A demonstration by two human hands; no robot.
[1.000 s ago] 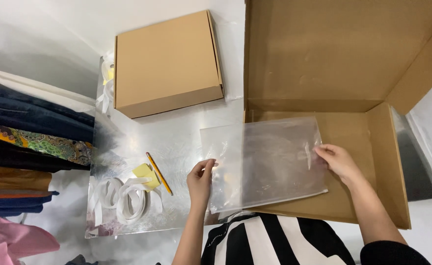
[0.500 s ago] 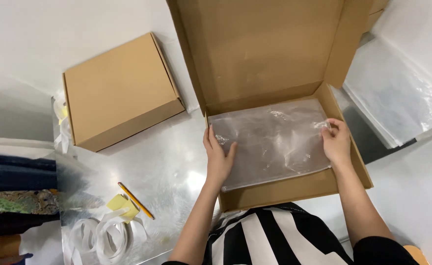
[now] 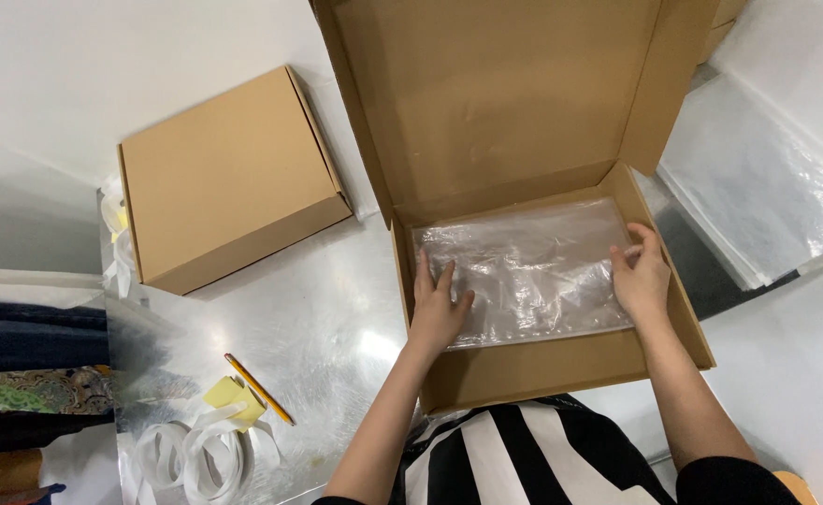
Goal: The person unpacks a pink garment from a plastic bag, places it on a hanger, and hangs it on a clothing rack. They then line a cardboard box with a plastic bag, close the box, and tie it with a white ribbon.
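Table (image 3: 337,318): a shiny silver surface, it carries both boxes and the small things at the near left.
Open box (image 3: 561,365): brown cardboard, in the middle and right of the scene. Its lid stands up at the far side, and its side flaps stand at left and right.
Shut box (image 3: 229,178): brown cardboard, far left of the open box, apart from it, a little turned on the table.
Plastic sheets (image 3: 767,187): a pile of clear bags at the far right, outside the open box.
Bag (image 3: 528,271): clear plastic, flat and a little wrinkled. It lies on the bottom of the open box and covers most of it.
Cloth (image 3: 28,374): folded dark and patterned pieces at the left edge, one on another.
Left hand (image 3: 438,304): open, fingers spread, palm down on the left end of the bag. It presses flat and does not grip.
Right hand (image 3: 641,276): at the right end of the bag, just beside the right wall of the box. The fingers are bent and touch the bag edge; I cannot tell if they pinch it.
Tape (image 3: 196,454): loose white loops at the near left.
Pencil (image 3: 257,388): yellow, lies diagonal, just right of the tape.
Notes (image 3: 232,395): a small yellow pad, touching the pencil.
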